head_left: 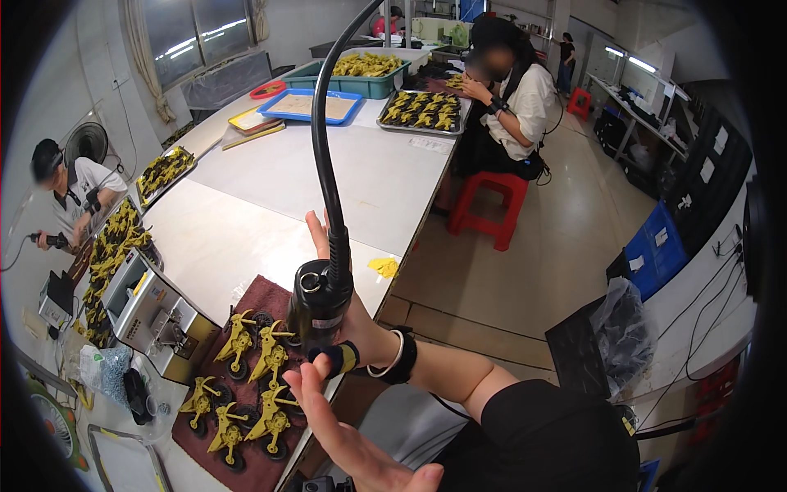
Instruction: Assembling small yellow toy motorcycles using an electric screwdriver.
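My right hand [361, 324] is wrapped round a black electric screwdriver [316, 307], one finger standing up behind it. A thick black cable rises from the tool's top; its bit end is hidden. Below, my left hand [348, 435] has its fingers stretched out and its thumb apart, with nothing visible in it. Beside both hands, several yellow toy motorcycle bodies with black wheels [273, 353] lie on a dark red cloth [193, 447]. A black and yellow cover [343, 357] sits on a digit next to the screwdriver.
Left of the cloth stands a metal screw feeder [168, 316]. Trays of yellow-black parts [422, 111] line the table, with a blue tray [311, 107] and a green bin [369, 84] farther back. Two co-workers sit at the table. A red stool [489, 205] stands by its right edge.
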`<state>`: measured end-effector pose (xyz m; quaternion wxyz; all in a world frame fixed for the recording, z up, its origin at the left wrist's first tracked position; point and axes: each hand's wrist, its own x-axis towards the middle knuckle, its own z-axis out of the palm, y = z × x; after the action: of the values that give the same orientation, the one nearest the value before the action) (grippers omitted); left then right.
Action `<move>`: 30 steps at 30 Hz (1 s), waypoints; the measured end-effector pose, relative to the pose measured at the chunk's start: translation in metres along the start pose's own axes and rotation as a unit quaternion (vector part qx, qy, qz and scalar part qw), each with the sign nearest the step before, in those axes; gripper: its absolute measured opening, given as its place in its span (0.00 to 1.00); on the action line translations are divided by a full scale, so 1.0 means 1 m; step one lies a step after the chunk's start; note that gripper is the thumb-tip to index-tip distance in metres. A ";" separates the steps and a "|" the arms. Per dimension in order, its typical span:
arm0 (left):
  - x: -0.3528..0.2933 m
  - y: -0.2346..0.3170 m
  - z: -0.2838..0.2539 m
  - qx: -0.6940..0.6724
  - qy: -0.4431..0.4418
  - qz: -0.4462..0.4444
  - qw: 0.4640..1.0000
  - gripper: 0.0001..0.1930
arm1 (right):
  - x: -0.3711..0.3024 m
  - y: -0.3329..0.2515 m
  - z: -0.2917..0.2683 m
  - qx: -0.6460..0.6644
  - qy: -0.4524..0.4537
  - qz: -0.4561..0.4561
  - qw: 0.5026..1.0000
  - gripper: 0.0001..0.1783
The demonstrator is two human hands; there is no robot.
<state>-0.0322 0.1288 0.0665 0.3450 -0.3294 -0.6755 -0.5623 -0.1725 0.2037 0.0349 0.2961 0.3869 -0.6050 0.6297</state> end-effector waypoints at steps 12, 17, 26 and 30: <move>-0.001 0.001 -0.003 0.027 0.000 -0.018 0.999 0.55 | 0.005 -0.017 0.011 0.147 0.042 0.101 0.983 0.74; -0.004 -0.002 -0.005 0.023 -0.005 -0.023 0.999 0.55 | 0.006 -0.017 0.012 0.149 0.046 0.102 0.983 0.75; -0.002 -0.001 -0.001 0.002 0.007 -0.034 0.999 0.55 | 0.006 -0.014 0.012 0.154 0.053 0.103 0.981 0.75; -0.004 -0.003 -0.003 -0.011 -0.012 -0.066 0.998 0.55 | 0.006 -0.010 0.011 0.111 0.046 0.065 0.991 0.75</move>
<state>-0.0319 0.1249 0.0617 0.2956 -0.2945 -0.6934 -0.5874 -0.1657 0.1934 0.0452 0.2372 0.3475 -0.5408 0.7283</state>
